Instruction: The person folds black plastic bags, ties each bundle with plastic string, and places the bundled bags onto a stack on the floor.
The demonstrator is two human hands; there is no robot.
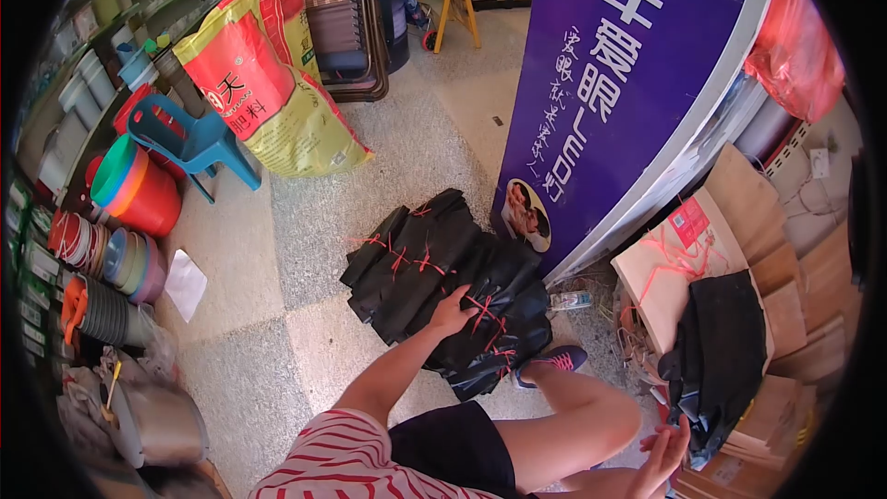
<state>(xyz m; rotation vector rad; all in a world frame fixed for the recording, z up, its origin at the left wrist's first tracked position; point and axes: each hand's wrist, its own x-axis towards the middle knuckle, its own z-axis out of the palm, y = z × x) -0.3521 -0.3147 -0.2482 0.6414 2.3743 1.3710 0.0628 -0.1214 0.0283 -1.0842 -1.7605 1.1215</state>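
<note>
Several bundles of folded black plastic bags (407, 263), tied with thin red string, lie piled on the floor in front of me. My left hand (452, 313) reaches down onto this pile, its fingers bent around a bundle's edge beside a red string knot (482, 307). At the lower right, my right hand (662, 458) has its fingers partly curled and apart, with nothing visible in them. Close to it, another folded black bundle (721, 351) hangs over a cardboard box (661, 268) that has loose red string on top.
A large purple sign (610, 83) leans behind the pile. To the left stand a yellow-and-red sack (296, 120), a blue plastic chair (199, 134), stacked colored buckets (139, 187) and a metal pot (157, 420). White paper (187, 284) lies on the tiles. Flattened cardboard (822, 268) is at right.
</note>
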